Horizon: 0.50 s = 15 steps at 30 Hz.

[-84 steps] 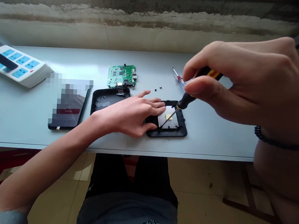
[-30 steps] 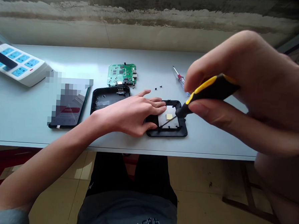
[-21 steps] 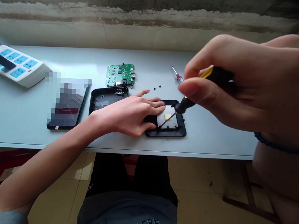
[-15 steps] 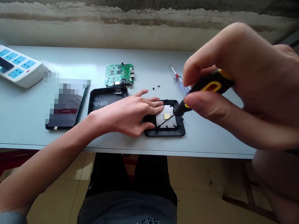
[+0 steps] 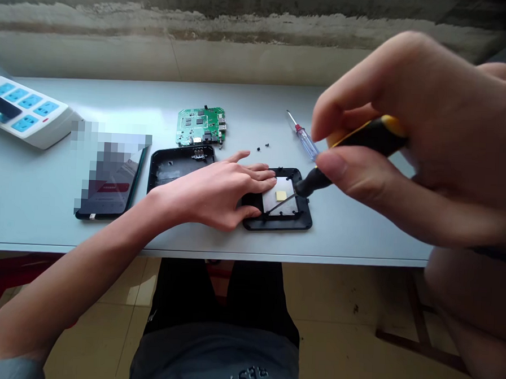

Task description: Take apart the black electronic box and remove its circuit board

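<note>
My right hand (image 5: 374, 139) grips a black and yellow screwdriver (image 5: 317, 181) between thumb and fingers. Its thin shaft slants down left, the tip at the lower left corner of a metal plate (image 5: 271, 199). That plate, with a small yellowish pad (image 5: 281, 196) on it, sits in a black plastic cover (image 5: 304, 221) lying flat on the table. Fingers spread, my left hand (image 5: 231, 194) lies flat with its fingertips pressing the cover's left side. Under my left wrist, partly hidden, is a second black casing half (image 5: 161, 165).
A green circuit board (image 5: 201, 124) lies behind the casing. Two small black screws (image 5: 258, 149) and a clear-handled screwdriver (image 5: 304, 138) lie on the white table (image 5: 216, 241). A tablet-like device (image 5: 112, 196), partly pixelated, and a white power strip (image 5: 48, 125) are at left.
The screwdriver handle has turned in my right hand, which has shifted slightly. The tip stays at the plate's corner and my left hand keeps its place on the cover.
</note>
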Tool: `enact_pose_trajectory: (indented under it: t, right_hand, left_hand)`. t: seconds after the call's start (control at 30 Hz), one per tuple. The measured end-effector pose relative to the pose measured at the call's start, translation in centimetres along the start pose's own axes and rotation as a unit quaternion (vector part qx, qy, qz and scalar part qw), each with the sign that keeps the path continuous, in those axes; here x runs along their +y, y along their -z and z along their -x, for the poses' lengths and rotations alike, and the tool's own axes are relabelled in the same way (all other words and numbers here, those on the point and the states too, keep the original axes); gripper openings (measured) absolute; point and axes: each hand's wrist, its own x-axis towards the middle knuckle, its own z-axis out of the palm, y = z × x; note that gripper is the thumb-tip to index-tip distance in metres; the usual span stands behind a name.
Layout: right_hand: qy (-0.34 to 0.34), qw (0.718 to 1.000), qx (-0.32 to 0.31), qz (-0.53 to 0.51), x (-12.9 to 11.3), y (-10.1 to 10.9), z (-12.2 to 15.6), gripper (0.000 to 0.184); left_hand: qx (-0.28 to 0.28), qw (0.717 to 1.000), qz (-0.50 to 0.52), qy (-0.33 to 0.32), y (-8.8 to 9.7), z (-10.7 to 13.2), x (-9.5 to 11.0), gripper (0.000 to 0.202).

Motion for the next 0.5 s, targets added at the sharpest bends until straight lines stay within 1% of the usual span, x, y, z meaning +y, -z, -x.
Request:
enact_pose_trajectory:
  t: [0.07,0.13,0.17,0.27,0.3,0.33,0.37,0.43,0.5]
  right_hand:
    - [0.008,1.000,0.010,-0.004,0.14,0.11,0.15,0.014]
    - [0.009,1.000,0.008,0.005,0.20,-0.08,0.18,0.015]
    - [0.000,1.000,0.002,0.018,0.18,-0.25,0.18,0.017]
    - [-0.042,0.997,-0.012,0.068,-0.17,-0.67,0.26,0.035]
    - [-0.058,0.995,-0.010,0.083,-0.34,-0.68,0.31,0.037]
    - [-0.069,0.994,-0.006,0.089,-0.50,-0.62,0.38,0.036]
    - [-0.079,0.993,-0.004,0.086,-0.60,-0.49,0.43,0.031]
    - [-0.081,0.996,-0.001,0.048,-0.54,-0.17,0.49,0.021]
    - [-0.041,0.999,-0.002,0.010,-0.23,0.06,0.44,0.017]
  left_hand:
    - [0.003,1.000,-0.002,0.004,-0.01,-0.02,0.02,0.015]
    - [0.006,1.000,-0.003,0.005,0.07,-0.03,0.08,0.011]
    - [0.007,1.000,-0.002,0.006,0.13,-0.04,0.13,0.011]
    - [0.001,1.000,-0.005,0.005,0.29,-0.07,0.21,0.016]
    - [-0.002,1.000,-0.008,0.003,0.30,-0.08,0.20,0.018]
    - [-0.004,1.000,-0.010,0.000,0.29,-0.07,0.17,0.020]
    - [-0.005,1.000,-0.010,-0.002,0.24,-0.06,0.13,0.022]
    - [-0.005,1.000,-0.008,-0.003,0.11,0.00,0.01,0.025]
    - [-0.004,1.000,-0.008,-0.001,-0.01,0.05,-0.08,0.028]
